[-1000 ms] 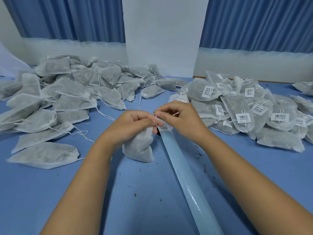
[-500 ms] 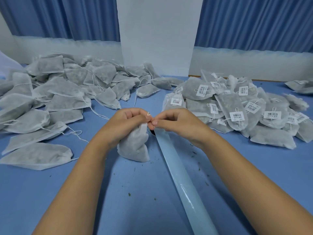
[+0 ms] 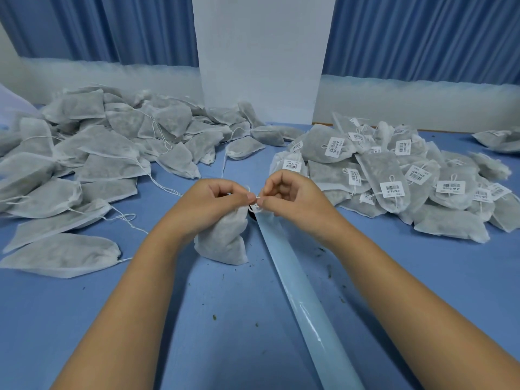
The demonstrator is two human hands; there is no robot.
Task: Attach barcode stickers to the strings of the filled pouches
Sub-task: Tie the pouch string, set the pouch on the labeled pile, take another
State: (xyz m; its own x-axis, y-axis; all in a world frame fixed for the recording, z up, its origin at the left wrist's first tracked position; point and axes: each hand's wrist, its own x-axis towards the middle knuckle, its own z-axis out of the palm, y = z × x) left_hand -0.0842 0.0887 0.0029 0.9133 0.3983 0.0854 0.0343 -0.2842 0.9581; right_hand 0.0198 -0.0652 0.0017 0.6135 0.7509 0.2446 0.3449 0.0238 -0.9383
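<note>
A filled white pouch (image 3: 223,240) hangs upright under my left hand (image 3: 209,205), its bottom on the blue table (image 3: 197,333). My left hand grips the pouch's top and pinches its string. My right hand (image 3: 289,197) meets it fingertip to fingertip, pinching a small barcode sticker (image 3: 255,207) folded at the string. The sticker is mostly hidden by my fingers. A long pale-blue backing strip (image 3: 298,299) runs from under my hands toward the near edge.
A heap of unlabelled pouches (image 3: 92,153) with loose strings fills the left. A heap of labelled pouches (image 3: 394,178) lies at the right. A white panel (image 3: 261,57) and blue curtains stand behind. Dark crumbs dot the table.
My hands have stayed together at the pouch's top; the right fingers have shifted on the sticker, pressing it at the string. The pouch has barely moved.
</note>
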